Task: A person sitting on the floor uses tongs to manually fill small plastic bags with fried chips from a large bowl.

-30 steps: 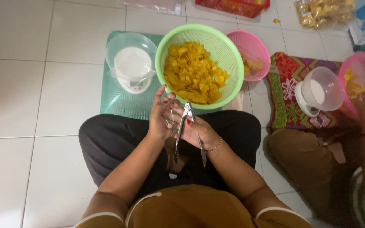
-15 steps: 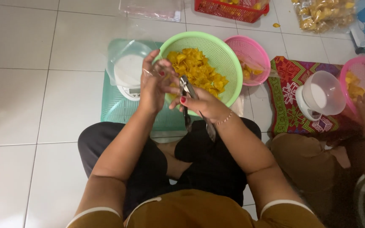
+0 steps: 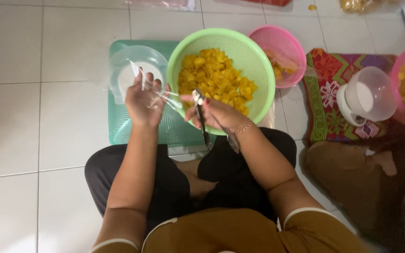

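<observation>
Your left hand [image 3: 144, 100] sits at centre-left of the frame, palm up and fingers loosely spread, with a thin clear plastic bag [image 3: 158, 93] pinched against it — the film stretches rightward toward your other hand. Your right hand [image 3: 216, 114] sits just right of centre, closed around a pair of metal tongs [image 3: 205, 124]. The tong handles trail down toward your lap; the hinge end points up at the basket rim. The thumb and forefinger of this hand also appear to nip the bag's other edge, though the film is too faint to confirm.

Directly above both hands, at upper centre, stands a green plastic basket [image 3: 254, 61] holding a heap of yellow chips [image 3: 214, 77]. Your right hand overlaps its lower rim. To its left, a small white kitchen scale [image 3: 134, 70] with a clear bowl on top rests on a teal mat [image 3: 174, 129]. A pink basket [image 3: 287, 49] touches the green one on the right.

At the right edge of the frame, a patterned cloth [image 3: 326, 100] carries a 2nd white scale [image 3: 366, 96], beside another person's knee [image 3: 348, 173].
</observation>
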